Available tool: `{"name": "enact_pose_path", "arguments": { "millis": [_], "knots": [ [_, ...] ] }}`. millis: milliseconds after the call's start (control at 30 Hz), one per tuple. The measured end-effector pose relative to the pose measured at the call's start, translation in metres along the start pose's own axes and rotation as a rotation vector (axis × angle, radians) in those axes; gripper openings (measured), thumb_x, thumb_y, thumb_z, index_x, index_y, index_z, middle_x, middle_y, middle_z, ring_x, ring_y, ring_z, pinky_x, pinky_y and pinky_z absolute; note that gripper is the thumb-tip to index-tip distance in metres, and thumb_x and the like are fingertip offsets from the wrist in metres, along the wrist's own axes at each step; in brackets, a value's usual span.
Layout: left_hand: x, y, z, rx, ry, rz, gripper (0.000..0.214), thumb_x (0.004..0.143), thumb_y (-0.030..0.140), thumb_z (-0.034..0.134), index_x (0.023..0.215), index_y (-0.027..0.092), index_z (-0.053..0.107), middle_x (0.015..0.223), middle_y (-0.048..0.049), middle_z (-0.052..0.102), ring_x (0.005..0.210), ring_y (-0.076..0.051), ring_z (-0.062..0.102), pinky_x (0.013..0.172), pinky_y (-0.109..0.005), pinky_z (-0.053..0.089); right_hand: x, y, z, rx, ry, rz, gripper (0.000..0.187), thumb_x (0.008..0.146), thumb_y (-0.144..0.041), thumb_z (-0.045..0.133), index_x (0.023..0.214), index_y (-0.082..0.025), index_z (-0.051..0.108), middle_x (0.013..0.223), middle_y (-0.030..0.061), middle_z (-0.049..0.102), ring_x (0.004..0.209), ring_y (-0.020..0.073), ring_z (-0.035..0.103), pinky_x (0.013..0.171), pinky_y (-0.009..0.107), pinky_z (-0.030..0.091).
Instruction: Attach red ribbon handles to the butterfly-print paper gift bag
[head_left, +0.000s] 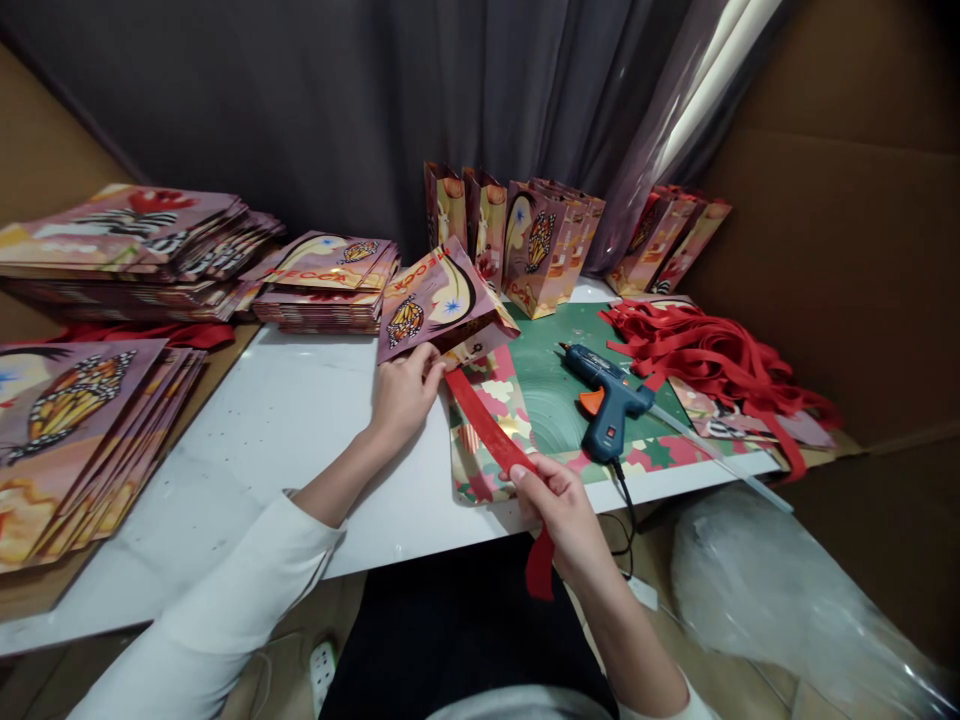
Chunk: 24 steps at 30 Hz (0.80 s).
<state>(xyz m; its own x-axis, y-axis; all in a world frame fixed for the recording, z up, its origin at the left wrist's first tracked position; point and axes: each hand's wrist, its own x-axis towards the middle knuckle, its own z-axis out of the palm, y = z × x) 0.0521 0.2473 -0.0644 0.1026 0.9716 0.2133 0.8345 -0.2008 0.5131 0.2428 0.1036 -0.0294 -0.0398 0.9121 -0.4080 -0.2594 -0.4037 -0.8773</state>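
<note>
My left hand (403, 392) grips the lower edge of a folded paper gift bag (435, 296) printed with a butterfly, holding it tilted above the white table (285, 430). My right hand (559, 510) pinches a red ribbon strip (487, 425) near the table's front edge. The ribbon runs diagonally up to the bag by my left fingers, and its loose end hangs below my right hand. A blue hot glue gun (609, 398) lies on the green cutting mat (551, 385), right of the ribbon.
Stacks of flat printed bags (124, 245) sit at the left and back left. Finished bags (540, 245) stand upright at the back. A heap of red ribbons (712, 350) lies at the right. Clear plastic wrap (765, 590) sits below the table's right side.
</note>
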Motion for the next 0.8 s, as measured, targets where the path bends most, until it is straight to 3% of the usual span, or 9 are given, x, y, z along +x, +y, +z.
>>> {"name": "enact_pose_path", "arguments": {
  "millis": [200,367,533,667,800],
  "knots": [
    [0.001,-0.002,0.001,0.042,-0.019,-0.001,0.020,0.092,0.034,0.049,0.094,0.019,0.062,0.083,-0.0044,0.071,0.074,-0.020,0.066,0.069,-0.027,0.043,-0.001,0.001,-0.002,-0.068,0.016,-0.052,0.036,0.082,-0.051,0.064,0.078,-0.015,0.061,0.059,-0.0041,0.032,0.054,0.0076,0.019,0.049,0.023,0.015],
    [0.000,-0.002,0.001,0.068,-0.019,0.003,0.022,0.092,0.034,0.047,0.097,0.019,0.063,0.082,-0.0054,0.071,0.075,-0.021,0.066,0.070,-0.028,0.043,0.000,0.001,-0.003,0.050,0.026,-0.012,0.028,0.077,-0.044,0.061,0.078,-0.015,0.061,0.057,-0.0053,0.029,0.052,0.0073,0.018,0.049,0.023,0.013],
    [0.001,-0.002,0.000,0.082,-0.003,0.006,0.027,0.092,0.039,0.044,0.096,0.019,0.062,0.082,-0.0061,0.071,0.073,-0.022,0.066,0.068,-0.029,0.043,-0.008,-0.005,-0.006,-0.009,0.042,-0.111,0.037,0.085,-0.050,0.060,0.074,-0.015,0.058,0.057,-0.0046,0.030,0.052,0.0072,0.021,0.048,0.023,0.015],
    [0.003,-0.006,-0.001,0.113,-0.015,0.001,0.029,0.091,0.043,0.042,0.094,0.021,0.060,0.080,-0.0066,0.070,0.072,-0.024,0.065,0.067,-0.031,0.042,-0.024,-0.031,-0.031,-0.114,0.188,-0.312,0.040,0.088,-0.052,0.061,0.072,-0.015,0.060,0.057,-0.0032,0.033,0.052,0.0078,0.026,0.049,0.024,0.021],
    [0.005,-0.010,0.000,0.133,-0.011,0.032,0.027,0.090,0.045,0.039,0.091,0.024,0.056,0.078,-0.0052,0.069,0.070,-0.026,0.064,0.067,-0.033,0.041,-0.020,-0.088,-0.073,-0.116,0.362,-0.460,0.034,0.086,-0.049,0.064,0.079,-0.016,0.063,0.056,-0.0036,0.036,0.050,0.0071,0.028,0.047,0.022,0.023]
  ]
}}
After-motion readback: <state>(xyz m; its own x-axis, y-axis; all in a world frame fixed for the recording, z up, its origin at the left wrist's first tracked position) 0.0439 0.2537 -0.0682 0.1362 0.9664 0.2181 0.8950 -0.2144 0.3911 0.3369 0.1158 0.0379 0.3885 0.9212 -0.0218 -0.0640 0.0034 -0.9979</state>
